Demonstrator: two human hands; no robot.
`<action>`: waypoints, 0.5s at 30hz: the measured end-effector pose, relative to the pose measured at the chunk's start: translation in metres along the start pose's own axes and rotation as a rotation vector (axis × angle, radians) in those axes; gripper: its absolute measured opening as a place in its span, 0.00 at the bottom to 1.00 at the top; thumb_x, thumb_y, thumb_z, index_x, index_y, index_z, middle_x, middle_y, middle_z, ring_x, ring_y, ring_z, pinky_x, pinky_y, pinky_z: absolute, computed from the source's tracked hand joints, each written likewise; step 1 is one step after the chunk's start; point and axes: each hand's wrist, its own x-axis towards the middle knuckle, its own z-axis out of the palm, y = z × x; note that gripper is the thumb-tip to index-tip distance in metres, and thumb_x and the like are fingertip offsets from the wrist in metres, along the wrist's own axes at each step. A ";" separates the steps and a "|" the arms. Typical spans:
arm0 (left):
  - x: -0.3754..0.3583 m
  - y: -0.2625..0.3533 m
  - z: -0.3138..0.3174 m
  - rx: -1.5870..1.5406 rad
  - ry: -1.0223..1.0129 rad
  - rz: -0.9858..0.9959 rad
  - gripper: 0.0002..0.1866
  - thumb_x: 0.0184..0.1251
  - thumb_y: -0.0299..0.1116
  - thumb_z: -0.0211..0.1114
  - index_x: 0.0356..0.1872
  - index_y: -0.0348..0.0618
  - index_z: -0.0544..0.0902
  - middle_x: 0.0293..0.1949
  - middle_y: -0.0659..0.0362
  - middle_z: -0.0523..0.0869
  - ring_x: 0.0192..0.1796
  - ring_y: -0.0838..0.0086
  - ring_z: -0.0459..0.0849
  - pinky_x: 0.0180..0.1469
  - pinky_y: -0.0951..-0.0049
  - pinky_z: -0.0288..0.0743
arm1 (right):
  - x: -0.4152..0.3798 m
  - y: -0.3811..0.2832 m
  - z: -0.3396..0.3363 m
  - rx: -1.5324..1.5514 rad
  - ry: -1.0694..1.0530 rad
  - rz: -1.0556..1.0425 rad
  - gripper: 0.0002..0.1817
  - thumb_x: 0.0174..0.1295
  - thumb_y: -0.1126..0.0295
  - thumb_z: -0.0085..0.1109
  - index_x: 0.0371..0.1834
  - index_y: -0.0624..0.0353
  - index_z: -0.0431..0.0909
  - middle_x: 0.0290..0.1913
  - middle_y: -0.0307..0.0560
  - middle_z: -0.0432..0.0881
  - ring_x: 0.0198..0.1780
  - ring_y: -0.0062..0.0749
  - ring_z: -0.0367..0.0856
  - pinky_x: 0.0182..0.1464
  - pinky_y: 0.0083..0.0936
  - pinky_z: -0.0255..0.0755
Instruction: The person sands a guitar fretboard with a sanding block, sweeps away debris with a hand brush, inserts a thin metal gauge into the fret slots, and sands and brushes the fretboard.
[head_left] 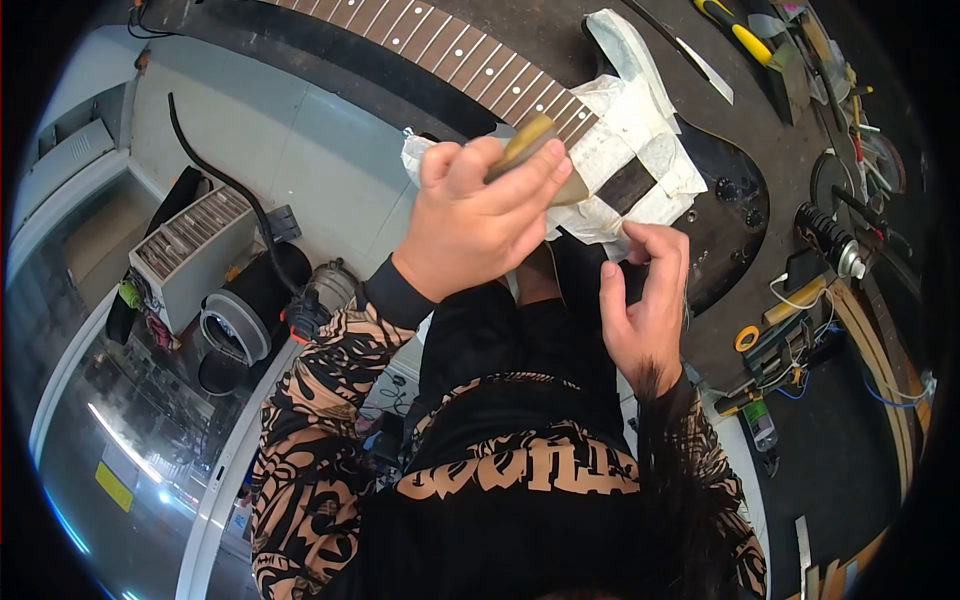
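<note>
A dark electric guitar body (735,260) lies on the bench, its brown fretboard (455,55) running to the upper left. White masking tape (640,125) covers the body around the end of the fretboard and a dark rectangular opening. My left hand (480,215) is closed around a yellow-brown rounded object (525,140), held over the fretboard's end; its exact kind is partly hidden by the fingers. Beside the lower edge of the tape is my right hand (650,295), thumb and bent fingers apart, with nothing visible in it.
A yellow-handled tool (735,30) lies at the top right. Along the right side are a spring-like black part (830,240), a yellow tape roll (747,338), cables and wood strips (880,360). On the floor at left stand a vacuum cleaner (245,320) and a box (190,255).
</note>
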 end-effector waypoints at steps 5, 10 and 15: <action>0.014 -0.032 -0.017 0.113 0.033 -0.108 0.32 0.65 0.35 0.79 0.74 0.66 0.97 0.76 0.79 0.94 0.60 0.64 0.83 0.72 0.60 0.68 | 0.007 -0.004 0.001 -0.017 0.020 0.001 0.29 0.70 0.84 0.71 0.75 0.64 0.81 0.63 0.58 0.81 0.56 0.48 0.82 0.63 0.41 0.80; 0.020 -0.014 -0.013 0.112 -0.001 -0.078 0.28 0.66 0.39 0.81 0.69 0.60 0.98 0.73 0.76 0.94 0.65 0.62 0.82 0.68 0.55 0.70 | 0.012 -0.007 0.001 -0.009 0.016 0.007 0.29 0.70 0.84 0.71 0.75 0.62 0.82 0.63 0.58 0.81 0.56 0.48 0.82 0.63 0.42 0.81; 0.026 0.009 -0.001 -0.006 0.019 -0.043 0.25 0.67 0.36 0.80 0.66 0.62 1.00 0.70 0.76 0.97 0.60 0.62 0.82 0.65 0.56 0.71 | 0.015 -0.007 0.003 -0.034 -0.009 0.035 0.29 0.70 0.83 0.71 0.76 0.62 0.82 0.63 0.58 0.81 0.57 0.48 0.82 0.64 0.43 0.80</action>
